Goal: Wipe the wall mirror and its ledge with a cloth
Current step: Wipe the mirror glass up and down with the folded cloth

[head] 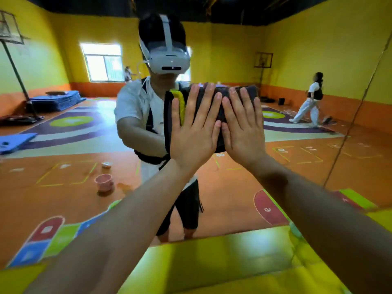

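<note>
The wall mirror (63,134) is filling nearly the whole view, reflecting a hall with yellow walls and an orange floor painted with coloured shapes and numbers; a dark vertical seam is running down the glass on the right. Below it, the glossy yellow-green ledge (212,262) is stretching across the bottom of the view and catching a soft glare.

In the middle of the glass, the person's own reflection (137,107) is standing in a white shirt and dark shorts, wearing a white headset. Blue mats (55,100) are lying stacked in the reflected far left corner, and a second person in white (309,100) is showing at the reflected right wall.

Both bare forearms are reaching up from the lower corners. The left hand (193,132) and the right hand (244,128) are lying side by side, touching at their inner edges, each flat with fingers straight, slightly spread and pointing up. They are pressing a dark grey cloth (252,91) against the mirror at about chest height of the reflection, well above the ledge; the cloth is showing above and between the fingers.

A pink cup (103,182) is sitting on the reflected floor at lower left.
</note>
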`<state>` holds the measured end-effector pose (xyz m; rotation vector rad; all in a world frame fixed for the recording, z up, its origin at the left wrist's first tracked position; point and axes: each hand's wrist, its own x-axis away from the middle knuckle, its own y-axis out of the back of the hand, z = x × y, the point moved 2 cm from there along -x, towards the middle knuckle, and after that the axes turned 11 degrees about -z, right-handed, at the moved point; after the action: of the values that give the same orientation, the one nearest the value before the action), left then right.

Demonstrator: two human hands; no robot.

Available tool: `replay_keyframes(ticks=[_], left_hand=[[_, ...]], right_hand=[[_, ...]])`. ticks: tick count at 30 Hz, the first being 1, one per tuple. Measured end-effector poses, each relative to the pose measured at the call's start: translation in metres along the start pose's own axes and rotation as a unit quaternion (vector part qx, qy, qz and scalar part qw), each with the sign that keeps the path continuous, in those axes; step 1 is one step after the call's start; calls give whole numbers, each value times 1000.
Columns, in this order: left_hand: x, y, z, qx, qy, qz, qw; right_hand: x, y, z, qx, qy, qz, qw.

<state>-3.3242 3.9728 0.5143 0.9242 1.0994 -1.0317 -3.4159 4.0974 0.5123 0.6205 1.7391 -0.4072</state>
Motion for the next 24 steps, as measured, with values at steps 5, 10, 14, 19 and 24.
replay_keyframes(ticks=[5,10,14,19,24], left_hand=[[76,-4,-16,-13,-10,38,999],[159,-13,-34,-27,-14,55,998],[213,-18,-45,-28,-15,60,998],[285,-25,-58,-13,-13,58,998],[360,-28,-67,5,-31,72,997]], right_hand=[[80,-2,19,-23,-7,12,1000],[163,-8,38,-48,-7,37,998],[218,-9,51,-47,8,44,998],[288,-12,68,-64,4,71,995],[362,-14,90,-71,9,104,992]])
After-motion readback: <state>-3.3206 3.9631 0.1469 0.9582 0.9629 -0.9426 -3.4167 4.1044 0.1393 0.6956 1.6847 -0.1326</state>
